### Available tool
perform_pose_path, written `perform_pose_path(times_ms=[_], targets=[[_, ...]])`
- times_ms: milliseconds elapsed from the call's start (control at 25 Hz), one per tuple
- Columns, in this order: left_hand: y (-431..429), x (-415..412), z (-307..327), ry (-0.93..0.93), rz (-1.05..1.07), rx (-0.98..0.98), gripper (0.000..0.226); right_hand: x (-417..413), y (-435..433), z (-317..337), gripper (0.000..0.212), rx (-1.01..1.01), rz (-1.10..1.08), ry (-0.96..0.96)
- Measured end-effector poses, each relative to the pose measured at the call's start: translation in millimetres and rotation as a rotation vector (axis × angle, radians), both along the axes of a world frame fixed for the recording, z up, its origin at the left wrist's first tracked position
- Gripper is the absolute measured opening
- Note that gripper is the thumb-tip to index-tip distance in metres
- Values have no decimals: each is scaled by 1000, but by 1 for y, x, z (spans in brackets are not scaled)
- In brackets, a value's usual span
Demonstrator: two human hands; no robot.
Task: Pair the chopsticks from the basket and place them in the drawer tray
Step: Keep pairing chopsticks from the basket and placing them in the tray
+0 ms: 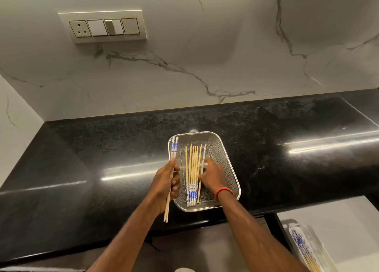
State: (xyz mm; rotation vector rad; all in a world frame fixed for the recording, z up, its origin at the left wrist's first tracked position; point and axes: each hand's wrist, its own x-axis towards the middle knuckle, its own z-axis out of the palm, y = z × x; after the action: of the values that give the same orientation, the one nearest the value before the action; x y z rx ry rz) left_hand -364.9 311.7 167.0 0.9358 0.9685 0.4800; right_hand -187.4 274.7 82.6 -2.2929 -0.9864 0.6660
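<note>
So I'm looking down at a glossy black stone counter (123, 148) with a white marble-look backsplash (205, 66) behind it and a switch plate (103, 26) up on the wall toward the left. Near the counter's front edge sits a metal mesh basket (225, 148), and inside it a bunch of chopsticks (192, 175) lie side by side, running front to back, bamboo ends toward the wall and blue-and-white patterned ends toward me. My left hand (169, 181) is over the basket's left rim, fingers curled tight around a pair of chopsticks (171, 175), patterned ends pointing toward the wall, plain tips down past the counter edge. My right hand (212, 176) is down inside the basket, fingers spread and resting on the rightmost sticks; can't tell if it's actually pinching one. Off at the bottom right corner, below the counter, there's a drawer tray (320, 243) with a few more patterned chopsticks (303, 249) already lying in it.
</note>
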Motion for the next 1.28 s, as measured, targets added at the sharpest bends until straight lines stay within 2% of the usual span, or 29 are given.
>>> perform_pose_path(times_ms=[120, 200, 360, 440, 800, 1080, 1280], targets=[[-2, 4, 2, 2, -1, 55, 36, 0, -3, 11, 57, 41, -97, 97], [-3, 6, 4, -29, 23, 59, 36, -2, -10, 26, 46, 163, -141, 174], [-3, 19, 6, -107, 97, -5, 37, -13, -38, 64, 22, 444, -173, 595], [-5, 29, 5, -131, 102, -29, 35, -23, -53, 78, 16, 455, -144, 672], [-29, 63, 4, -158, 0, -15, 31, -35, -81, 89, 13, 451, -127, 594], [-50, 87, -7, -118, -104, 60, 30, -20, -107, 88, 17, 479, -226, 528], [-81, 108, -6, -120, -233, 43, 31, -13, -139, 81, 21, 562, -360, 604]])
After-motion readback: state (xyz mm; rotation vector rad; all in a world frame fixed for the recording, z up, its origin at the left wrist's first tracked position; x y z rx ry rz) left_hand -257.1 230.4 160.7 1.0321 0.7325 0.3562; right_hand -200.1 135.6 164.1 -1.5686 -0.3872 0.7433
